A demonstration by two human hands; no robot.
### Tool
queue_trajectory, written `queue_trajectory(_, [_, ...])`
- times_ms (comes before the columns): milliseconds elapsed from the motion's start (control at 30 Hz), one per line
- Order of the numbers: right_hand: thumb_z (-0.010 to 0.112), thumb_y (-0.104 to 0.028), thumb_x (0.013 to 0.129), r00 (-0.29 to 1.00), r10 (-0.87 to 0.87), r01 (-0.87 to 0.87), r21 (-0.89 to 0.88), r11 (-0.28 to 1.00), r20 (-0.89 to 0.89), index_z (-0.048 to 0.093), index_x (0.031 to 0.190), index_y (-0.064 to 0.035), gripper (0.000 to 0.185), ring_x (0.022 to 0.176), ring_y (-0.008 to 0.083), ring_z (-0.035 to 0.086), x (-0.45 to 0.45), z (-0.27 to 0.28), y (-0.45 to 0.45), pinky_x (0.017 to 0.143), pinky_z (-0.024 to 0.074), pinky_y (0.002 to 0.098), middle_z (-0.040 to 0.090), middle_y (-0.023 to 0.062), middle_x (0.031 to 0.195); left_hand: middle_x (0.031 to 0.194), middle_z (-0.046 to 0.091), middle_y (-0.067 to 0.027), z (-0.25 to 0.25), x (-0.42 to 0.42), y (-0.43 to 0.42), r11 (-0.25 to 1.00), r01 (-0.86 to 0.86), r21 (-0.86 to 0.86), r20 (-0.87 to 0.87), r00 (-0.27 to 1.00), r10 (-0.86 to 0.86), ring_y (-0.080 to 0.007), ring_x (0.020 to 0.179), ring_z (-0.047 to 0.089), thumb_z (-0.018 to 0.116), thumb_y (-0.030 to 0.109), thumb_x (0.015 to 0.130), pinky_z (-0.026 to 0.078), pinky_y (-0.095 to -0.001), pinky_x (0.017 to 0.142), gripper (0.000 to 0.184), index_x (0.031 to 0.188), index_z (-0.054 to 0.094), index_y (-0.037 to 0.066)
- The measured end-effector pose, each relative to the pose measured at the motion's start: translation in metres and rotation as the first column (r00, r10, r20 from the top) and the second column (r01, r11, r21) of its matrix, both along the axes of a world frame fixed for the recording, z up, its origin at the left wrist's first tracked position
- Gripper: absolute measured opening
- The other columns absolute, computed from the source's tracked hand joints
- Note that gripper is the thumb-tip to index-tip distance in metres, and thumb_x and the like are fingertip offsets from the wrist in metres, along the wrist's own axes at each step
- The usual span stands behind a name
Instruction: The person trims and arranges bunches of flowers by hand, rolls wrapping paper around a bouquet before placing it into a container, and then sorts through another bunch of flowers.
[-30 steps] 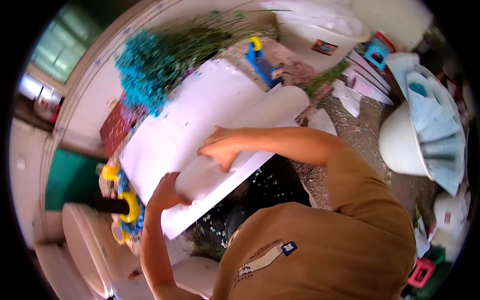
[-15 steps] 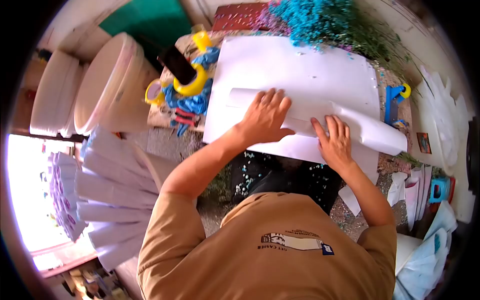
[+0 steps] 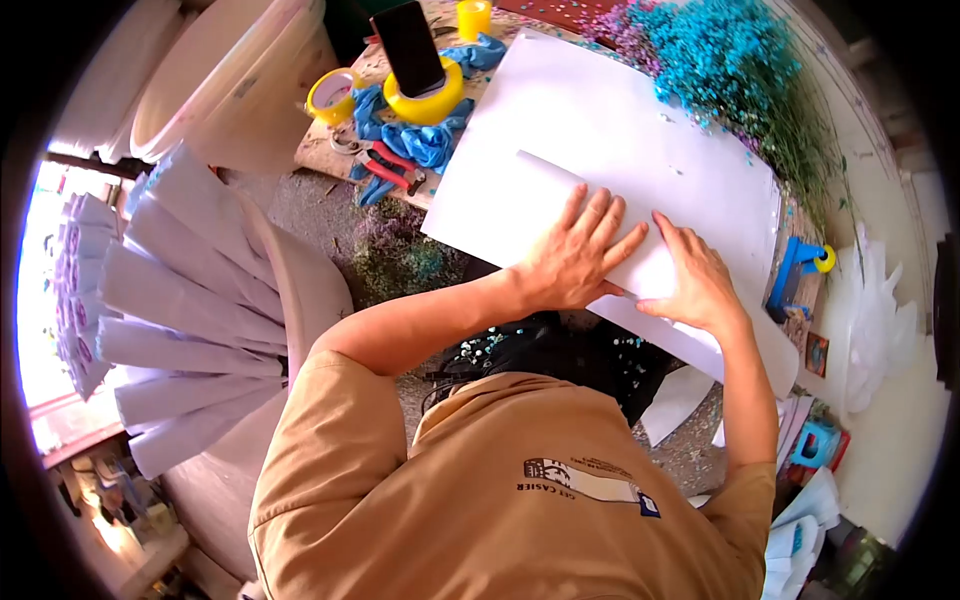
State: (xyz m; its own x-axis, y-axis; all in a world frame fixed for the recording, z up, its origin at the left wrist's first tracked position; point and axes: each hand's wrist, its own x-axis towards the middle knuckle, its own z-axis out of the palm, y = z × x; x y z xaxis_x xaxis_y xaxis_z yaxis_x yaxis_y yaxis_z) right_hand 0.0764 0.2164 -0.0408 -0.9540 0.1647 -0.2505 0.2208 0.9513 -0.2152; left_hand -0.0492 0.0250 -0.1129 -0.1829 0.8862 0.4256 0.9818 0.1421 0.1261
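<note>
A large white paper sheet (image 3: pixel 600 110) lies over the table, with a part of white paper rolled over (image 3: pixel 650 268) near its front edge. My left hand (image 3: pixel 575 252) rests flat on this rolled paper, fingers spread. Just to its right, my right hand (image 3: pixel 700 278) presses on the same paper with the thumb held away from the fingers. Both hands are open. The right end of the paper curls down past the table's front edge, partly behind my right forearm.
Blue and purple small-flowered stems (image 3: pixel 725 60) lie at the back right. At the left are a phone (image 3: pixel 408 45) on a yellow tape roll (image 3: pixel 425 100), blue gloves (image 3: pixel 425 145) and red-handled pruners (image 3: pixel 395 165). A blue tape dispenser (image 3: pixel 790 270) stands right; paper-wrapped bundles (image 3: pixel 190 260) fill a bin.
The view has shifted and turned. My hands have come closer together on the paper, and the narrow tube seen before now looks wider and looser.
</note>
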Motion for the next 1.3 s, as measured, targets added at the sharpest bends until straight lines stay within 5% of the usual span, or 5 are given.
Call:
queue_trajectory(333, [0.086, -0.029, 0.057, 0.98, -0.039, 0.042, -0.011, 0.999, 0.195, 0.027, 0.154, -0.0069, 0.116, 0.128, 0.0398, 0.05, -0.016, 0.017, -0.008, 0.107, 0.0427, 0.0454, 0.048, 0.0232, 0.141, 0.14, 0.05, -0.0231, 0.005, -0.001, -0.003, 1.0, -0.009, -0.012, -0.001, 1.0, 0.009, -0.0402, 0.132, 0.045, 0.062, 0.064, 0.08, 0.026, -0.0603, 0.114, 0.091, 0.149, 0.039, 0.01])
queue_trajectory(700, [0.086, -0.029, 0.057, 0.984, 0.014, 0.022, -0.196, 0.98, 0.18, 0.028, 0.153, -0.0049, 0.114, 0.131, 0.039, 0.048, -0.022, 0.017, 0.007, 0.11, 0.0414, 0.0441, 0.046, 0.0239, 0.143, 0.137, 0.052, -0.022, 0.014, -0.004, 0.003, 0.999, -0.025, -0.023, -0.001, 1.0, 0.025, -0.04, 0.131, 0.046, 0.061, 0.066, 0.081, 0.025, -0.0619, 0.114, 0.088, 0.145, 0.043, 0.009])
queue_trajectory(1300, [0.088, -0.028, 0.055, 0.993, -0.021, 0.048, -0.236, 0.971, 0.117, 0.027, 0.154, -0.0069, 0.119, 0.136, 0.0385, 0.044, -0.016, -0.001, 0.01, 0.112, 0.0395, 0.0446, 0.043, 0.0218, 0.148, 0.133, 0.054, -0.0215, 0.008, -0.011, 0.005, 1.0, 0.023, 0.009, 0.005, 1.0, -0.023, -0.0387, 0.128, 0.048, 0.062, 0.065, 0.081, 0.028, -0.0612, 0.112, 0.083, 0.141, 0.047, 0.01])
